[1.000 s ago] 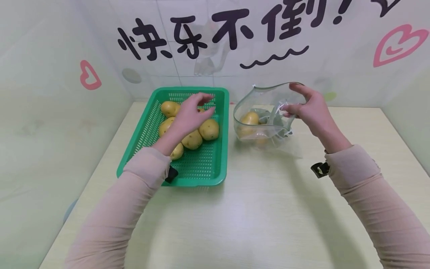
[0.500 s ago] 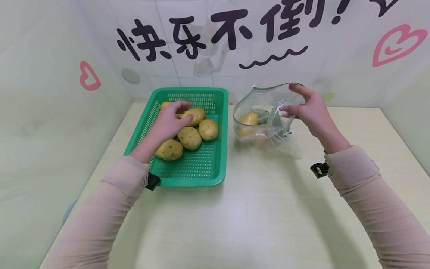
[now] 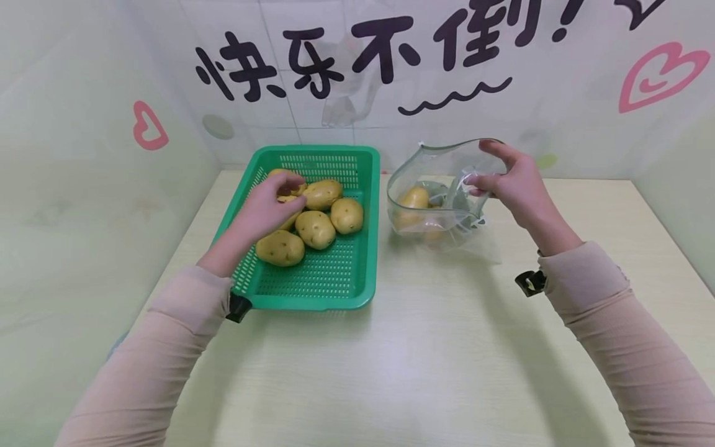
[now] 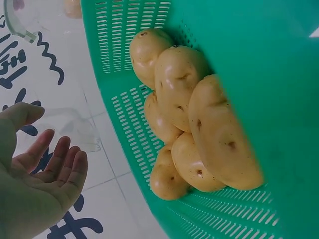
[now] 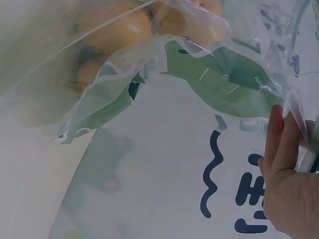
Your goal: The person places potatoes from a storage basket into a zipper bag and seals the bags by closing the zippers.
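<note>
My left hand [image 3: 268, 205] hovers over the left side of the green basket [image 3: 367, 261], its fingers loosely bent with nothing between them. In the left wrist view the same hand [image 4: 45, 169] is clear of the potatoes [image 4: 224, 134]. Several yellow potatoes [image 3: 315, 230] lie inside the basket, some partly hidden behind the hand. On the right, my right hand [image 3: 516, 180] pinches the rim of a clear zip bag [image 3: 447, 217], which stands with its mouth spread. Potatoes [image 5: 114, 30] sit in the bag's bottom, and green print [image 5: 219, 84] shows on its side.
Both things stand on a pale wooden table [image 3: 391, 360], the bag just right of the basket. Behind them rises a white wall sheet [image 3: 313, 136] with dark lettering and pink hearts. Light panels flank the table on both sides.
My left hand has moved left and slightly down over the basket, away from the bag side, uncovering more potatoes. My right hand and the bag have stayed put.
</note>
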`<state>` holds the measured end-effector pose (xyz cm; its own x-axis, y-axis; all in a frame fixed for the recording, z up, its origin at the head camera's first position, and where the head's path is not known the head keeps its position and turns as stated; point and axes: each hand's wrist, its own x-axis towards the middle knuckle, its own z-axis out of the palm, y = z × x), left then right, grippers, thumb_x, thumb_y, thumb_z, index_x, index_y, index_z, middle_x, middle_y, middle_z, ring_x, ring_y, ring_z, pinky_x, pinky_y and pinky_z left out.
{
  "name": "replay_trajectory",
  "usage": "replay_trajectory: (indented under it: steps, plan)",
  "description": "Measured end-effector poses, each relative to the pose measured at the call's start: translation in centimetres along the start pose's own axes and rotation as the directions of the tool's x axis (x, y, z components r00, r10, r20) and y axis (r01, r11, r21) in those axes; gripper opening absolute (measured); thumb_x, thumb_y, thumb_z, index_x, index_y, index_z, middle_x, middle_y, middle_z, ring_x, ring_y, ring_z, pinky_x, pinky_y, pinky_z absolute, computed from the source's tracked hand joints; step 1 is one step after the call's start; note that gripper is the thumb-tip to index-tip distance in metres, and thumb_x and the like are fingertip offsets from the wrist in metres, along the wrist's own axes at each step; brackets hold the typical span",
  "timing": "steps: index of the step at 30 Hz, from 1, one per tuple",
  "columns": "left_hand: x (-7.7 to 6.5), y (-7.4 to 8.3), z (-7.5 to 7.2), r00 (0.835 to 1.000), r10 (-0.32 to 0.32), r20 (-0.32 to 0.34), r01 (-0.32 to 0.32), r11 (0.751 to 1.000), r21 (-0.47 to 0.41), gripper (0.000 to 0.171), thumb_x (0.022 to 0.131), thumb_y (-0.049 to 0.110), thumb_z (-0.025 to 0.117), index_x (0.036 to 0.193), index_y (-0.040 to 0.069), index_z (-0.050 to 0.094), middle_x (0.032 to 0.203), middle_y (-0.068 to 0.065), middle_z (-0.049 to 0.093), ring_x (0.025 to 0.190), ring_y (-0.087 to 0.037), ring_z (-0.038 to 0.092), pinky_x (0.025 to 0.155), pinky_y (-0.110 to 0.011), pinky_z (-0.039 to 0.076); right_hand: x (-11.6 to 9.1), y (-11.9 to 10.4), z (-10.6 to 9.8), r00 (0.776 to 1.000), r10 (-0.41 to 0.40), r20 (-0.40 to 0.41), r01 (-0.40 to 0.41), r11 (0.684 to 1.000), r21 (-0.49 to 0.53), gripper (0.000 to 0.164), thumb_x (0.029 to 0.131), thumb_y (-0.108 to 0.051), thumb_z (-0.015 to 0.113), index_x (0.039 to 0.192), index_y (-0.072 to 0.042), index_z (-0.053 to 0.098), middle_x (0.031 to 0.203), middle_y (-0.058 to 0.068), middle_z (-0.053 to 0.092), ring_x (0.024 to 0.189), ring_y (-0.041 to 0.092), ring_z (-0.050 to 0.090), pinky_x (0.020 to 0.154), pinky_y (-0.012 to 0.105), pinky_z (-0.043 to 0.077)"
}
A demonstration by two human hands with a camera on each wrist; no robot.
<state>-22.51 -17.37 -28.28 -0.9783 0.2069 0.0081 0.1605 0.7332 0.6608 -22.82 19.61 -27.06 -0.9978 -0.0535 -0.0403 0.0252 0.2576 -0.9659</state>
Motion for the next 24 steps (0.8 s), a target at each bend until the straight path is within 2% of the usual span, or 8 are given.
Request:
replay_trajectory:
  steps: [4, 14, 24]
  plan:
    - [-0.2, -0.4, -0.1, 1.000, -0.002, 0.009, 0.002, 1.000, 0.010, 0.042, 0.095, 0.018, 0.053, 0.133, -0.001, 0.049, 0.135, -0.022, 0.051, 0.127, -0.038, 0.046, 0.106, -0.051, 0.040, 0.0, 0.0, 0.0, 1.000, 0.000, 0.003, 0.000, 1.000, -0.015, 0.071, 0.089, 0.003, 0.059, 0.151, -0.009, 0.027, 0.160, 0.008, 0.020, 0.059, -0.003, 0.061, 0.067, 0.012, 0.054]
    - [-0.8, -1.5, -0.4, 0.997, -0.063, 0.049, 0.060, 0.997, 0.054, 0.045, 0.097, 0.024, 0.051, 0.135, 0.001, 0.047, 0.137, -0.021, 0.049, 0.129, -0.038, 0.044, 0.105, -0.052, 0.040, -0.1, 0.0, 0.1, 1.000, 0.003, 0.001, -0.003, 1.000, -0.013, 0.071, 0.089, 0.003, 0.059, 0.151, -0.009, 0.027, 0.160, 0.007, 0.019, 0.058, -0.003, 0.060, 0.067, 0.011, 0.053]
    - [-1.4, -2.4, -0.2, 0.992, -0.097, 0.083, 0.092, 0.994, 0.058, 0.043, 0.097, 0.020, 0.052, 0.134, 0.000, 0.048, 0.139, -0.022, 0.048, 0.127, -0.038, 0.045, 0.104, -0.053, 0.041, 0.0, 0.0, 0.1, 1.000, 0.000, -0.003, 0.000, 0.999, -0.039, 0.071, 0.089, 0.001, 0.060, 0.151, -0.010, 0.027, 0.160, 0.007, 0.021, 0.059, -0.004, 0.060, 0.068, 0.011, 0.053]
